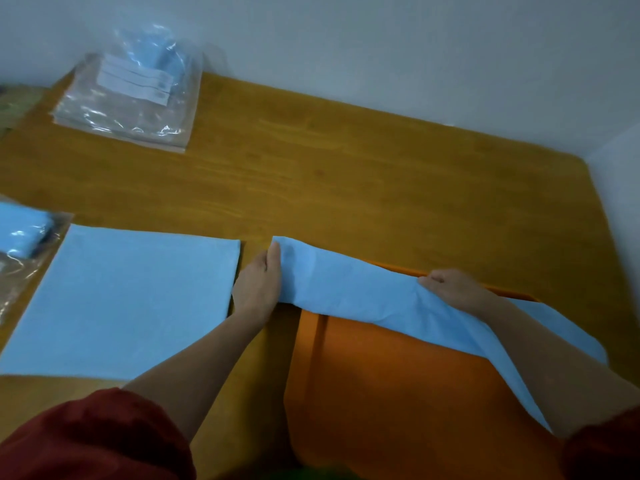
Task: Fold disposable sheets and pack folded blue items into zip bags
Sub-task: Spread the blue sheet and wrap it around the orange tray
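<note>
Watching the feed from here, I see both hands on the blue sheet [360, 292], which lies rumpled across the far edge of an orange sheet [398, 393] on the near right of the wooden table [346, 168]. The left hand [258, 285] holds the sheet's left end, fingers laid along the edge and thumb pinching it, with that corner just lifted off the wood. The right hand [457, 289] grips the sheet's far edge further right, fingers curled into the fabric. From there the sheet drapes down under the right forearm towards me.

Just left of the left hand a flat stack of folded blue sheets [128, 299] lies square on the table, close but not touching. At the left edge a clear bag [20, 237] holds something blue. Far back on the left, against the wall [381, 46], sits a pile of zip bags [128, 105] with white labels. Red sleeves [86, 438] fill the bottom corners.
</note>
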